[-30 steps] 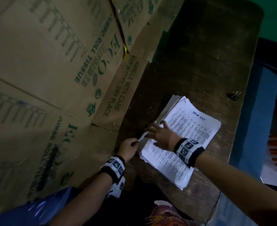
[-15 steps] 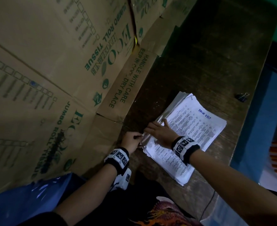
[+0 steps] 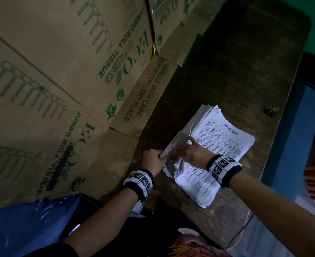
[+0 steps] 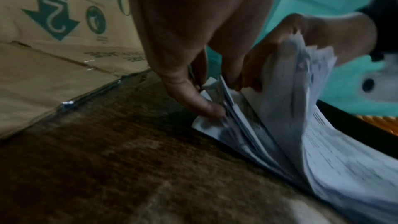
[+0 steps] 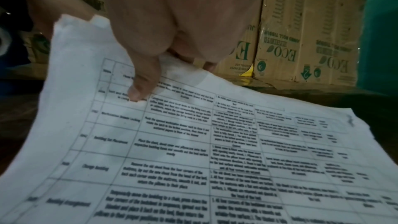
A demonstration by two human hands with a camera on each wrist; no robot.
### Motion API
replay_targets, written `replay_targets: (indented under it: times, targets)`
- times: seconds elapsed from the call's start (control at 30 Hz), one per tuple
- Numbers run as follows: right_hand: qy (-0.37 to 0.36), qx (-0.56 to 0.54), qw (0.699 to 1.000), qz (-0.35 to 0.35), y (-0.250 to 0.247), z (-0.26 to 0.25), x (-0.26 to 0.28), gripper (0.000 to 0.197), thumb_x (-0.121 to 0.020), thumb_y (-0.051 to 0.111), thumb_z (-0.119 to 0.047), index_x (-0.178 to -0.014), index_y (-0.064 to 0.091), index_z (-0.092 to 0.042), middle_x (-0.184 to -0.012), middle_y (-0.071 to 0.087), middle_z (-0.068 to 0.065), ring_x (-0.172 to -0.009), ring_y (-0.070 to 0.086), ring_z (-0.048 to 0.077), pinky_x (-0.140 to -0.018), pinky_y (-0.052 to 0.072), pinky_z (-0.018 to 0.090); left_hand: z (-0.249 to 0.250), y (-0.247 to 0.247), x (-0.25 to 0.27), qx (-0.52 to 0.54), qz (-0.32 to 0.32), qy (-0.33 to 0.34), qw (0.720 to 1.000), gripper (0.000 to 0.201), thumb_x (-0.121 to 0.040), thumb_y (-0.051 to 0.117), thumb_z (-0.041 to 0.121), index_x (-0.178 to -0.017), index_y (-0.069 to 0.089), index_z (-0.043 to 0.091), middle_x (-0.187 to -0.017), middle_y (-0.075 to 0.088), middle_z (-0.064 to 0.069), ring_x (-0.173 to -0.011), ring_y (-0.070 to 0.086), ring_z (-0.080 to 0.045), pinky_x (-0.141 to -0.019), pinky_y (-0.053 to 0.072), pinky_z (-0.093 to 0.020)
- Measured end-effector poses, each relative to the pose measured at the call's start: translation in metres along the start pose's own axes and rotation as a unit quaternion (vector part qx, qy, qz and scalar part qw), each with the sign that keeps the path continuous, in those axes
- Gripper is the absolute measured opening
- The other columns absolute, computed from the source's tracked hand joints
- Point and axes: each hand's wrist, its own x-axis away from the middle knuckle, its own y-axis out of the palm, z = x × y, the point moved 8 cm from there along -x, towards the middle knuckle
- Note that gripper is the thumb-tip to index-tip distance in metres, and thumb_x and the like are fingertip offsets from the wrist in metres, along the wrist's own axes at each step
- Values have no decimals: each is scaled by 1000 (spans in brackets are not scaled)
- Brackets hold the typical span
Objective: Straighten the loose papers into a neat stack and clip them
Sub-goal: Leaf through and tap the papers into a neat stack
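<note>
Compared with a second ago, the right hand (image 3: 191, 154) has lifted the near left edge of the upper sheets, so the papers (image 3: 225, 145) now curl up there instead of lying flat. Its thumb presses on the top printed sheet and its fingers curl under the raised edge. The left hand (image 3: 153, 160) stays at the same left corner, with thumb and fingers pinching the lower sheets there.

The papers lie on the wooden table (image 3: 227, 71), beside the cardboard boxes (image 3: 69, 62), and their long axis runs from the person away toward the right. Edges at the far end are still fanned. The binder clip (image 3: 270, 111) lies well apart, beyond the far right corner of the papers, near the table edge. I judge the right hand is nearer to it, so this hand should reach for it after the squaring
</note>
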Motion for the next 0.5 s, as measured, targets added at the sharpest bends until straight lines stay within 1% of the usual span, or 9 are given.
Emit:
replay_targets:
  times: [0.03,0.07,0.13,0.2,0.27,0.33,0.37,0.43,0.5]
  targets:
    - [-14,7,1000,-7,-1,-1,2,46,-58,85,-4,-91,74,-33,-95,70,-15,-100,67,10,-102,21,43,3,4,1,-24,-2,14,1000,15,-88,66,25,-79,72,15,-76,71,-6,-77,68,-24,-76,58,-34]
    - [-22,12,1000,-14,-2,0,3,45,-57,82,1,-86,74,-32,-92,70,-14,-99,67,12,-102,22,42,5,7,3,-42,-7,20,999,12,-87,66,21,-86,74,11,-81,72,-8,-79,68,-24,-78,58,-34]
    - [-28,-1,999,-34,-4,2,4,45,-59,72,12,-84,75,-25,-90,73,-8,-99,68,18,-102,28,42,3,14,5,-79,-13,18,997,19,-89,64,16,-103,72,7,-93,73,-14,-86,68,-27,-81,57,-37]
    - [-27,-5,998,-57,-5,4,6,47,-60,65,16,-86,75,-22,-91,73,-5,-98,68,20,-102,32,40,4,17,6,-116,-5,19,993,23,-90,61,16,-109,67,6,-102,68,-17,-95,66,-32,-82,56,-42]
    - [-26,20,997,-72,-6,3,10,50,-62,63,16,-89,75,-25,-93,73,-8,-99,67,19,-104,31,40,8,19,11,-167,22,32,985,40,-88,64,22,-125,56,10,-121,54,-15,-108,56,-33,-88,52,-44]
    - [-25,37,996,-83,-8,2,15,51,-66,61,15,-91,74,-28,-94,72,-10,-101,65,15,-104,35,43,15,20,17,-244,58,62,966,63,-82,70,27,-137,42,19,-133,37,-9,-118,41,-31,-92,48,-47]
    - [-25,37,995,-84,-10,0,19,50,-67,61,14,-90,73,-29,-93,71,-11,-100,65,14,-102,36,43,19,20,20,-275,67,74,956,68,-79,73,28,-137,40,21,-133,34,-7,-120,36,-30,-93,47,-47]
    - [-29,37,996,-74,-17,-1,24,47,-67,63,11,-88,73,-29,-92,72,-12,-95,65,13,-97,33,36,22,22,19,-289,62,72,953,67,-75,76,22,-133,42,17,-132,36,-7,-122,35,-31,-95,45,-45]
    - [-33,40,996,-76,-21,-1,27,45,-67,63,9,-89,73,-30,-92,71,-11,-90,65,12,-90,28,30,19,21,14,-241,62,39,968,64,-78,74,18,-132,41,10,-133,37,-11,-124,38,-33,-99,43,-42]
